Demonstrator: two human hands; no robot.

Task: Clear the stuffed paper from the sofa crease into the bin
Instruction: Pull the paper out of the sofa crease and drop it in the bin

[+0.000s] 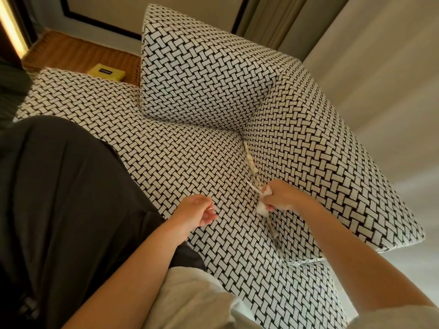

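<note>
You are at the pulling step. Your right hand is clenched on wads of paper right at the crease. Your left hand hovers apart from it, fingers loosely curled, holding nothing I can make out. More paper sits in the crease just beyond your right hand, and some just nearer you. Next, I judge, lift the handful free without dropping bits, then find the bin, which is not in view.
</note>
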